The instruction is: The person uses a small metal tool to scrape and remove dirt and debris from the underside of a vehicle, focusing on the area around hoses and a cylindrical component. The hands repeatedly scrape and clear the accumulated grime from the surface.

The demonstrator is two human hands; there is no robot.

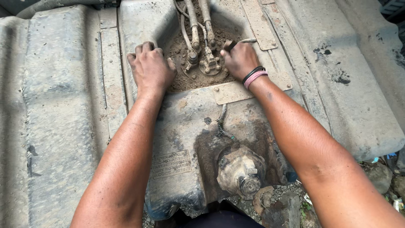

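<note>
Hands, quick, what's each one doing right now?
Left hand: fingers curled, pressing on the dirty tank, holding nothing.
Right hand: closed on a thin tool.

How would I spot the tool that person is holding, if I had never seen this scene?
Start at the big dirty grey tank and find the dirt-filled recess at its top centre, where hoses meet fittings. The right hand, with wristbands, grips a thin tool at the recess's right edge. Unlike the hoses, it is short, straight and loose.
</note>
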